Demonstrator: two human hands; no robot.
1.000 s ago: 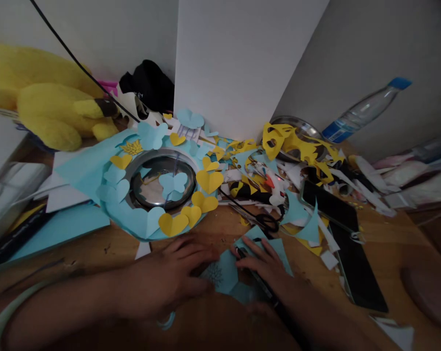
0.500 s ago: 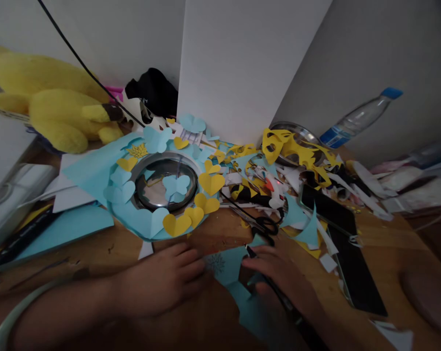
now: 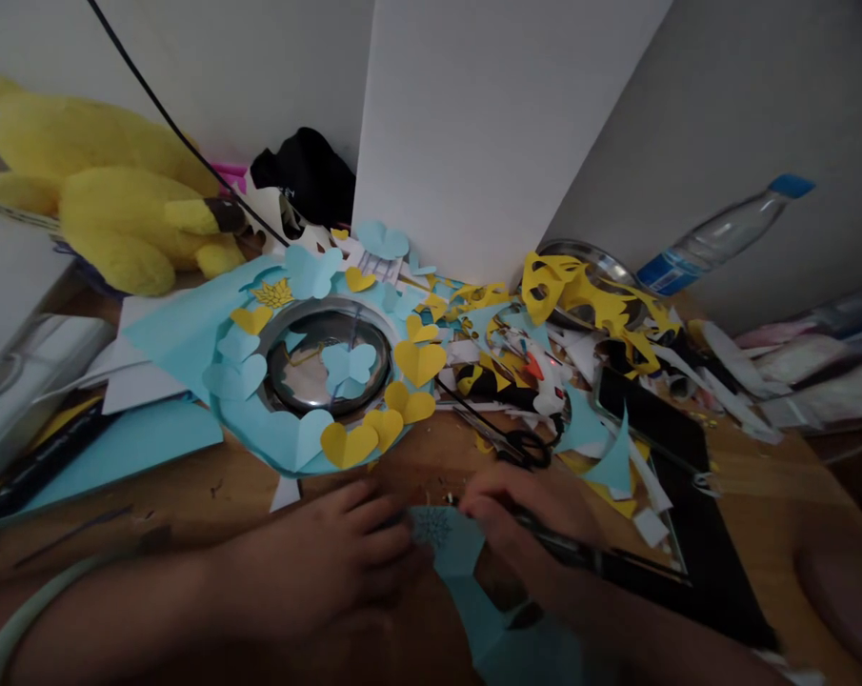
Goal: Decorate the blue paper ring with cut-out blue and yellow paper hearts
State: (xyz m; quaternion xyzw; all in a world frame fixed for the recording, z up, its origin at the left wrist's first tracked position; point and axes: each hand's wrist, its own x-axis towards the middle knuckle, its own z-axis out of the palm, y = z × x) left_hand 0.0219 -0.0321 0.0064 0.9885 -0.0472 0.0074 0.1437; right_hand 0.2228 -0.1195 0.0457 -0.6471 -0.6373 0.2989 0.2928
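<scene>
A light blue sheet of paper (image 3: 466,557) with cut-out edges lies in front of me, a dark flower drawing in its upper left corner. My left hand (image 3: 323,562) has its fingers closed at the sheet's left edge, beside the drawing. At the upper right edge, the thumb and forefinger of my right hand (image 3: 537,534) pinch the paper. A black pen (image 3: 573,551) is tucked in that same hand, pointing away to the right. Above the hands rests a round metal dish (image 3: 330,400) on blue paper, ringed by blue butterflies and yellow hearts (image 3: 349,444).
Black-handled scissors (image 3: 527,448) lie beyond my right hand. Yellow paper offcuts (image 3: 580,291) spill over a metal bowl at the back right, near a plastic bottle (image 3: 723,233). A dark phone (image 3: 651,419) is at the right. A yellow plush toy (image 3: 116,200) sits back left.
The right hand has turned and its fingertips now pinch the paper edge. The pen's tip has swung away from the sheet. The left hand is nearly still, and the view has shifted slightly.
</scene>
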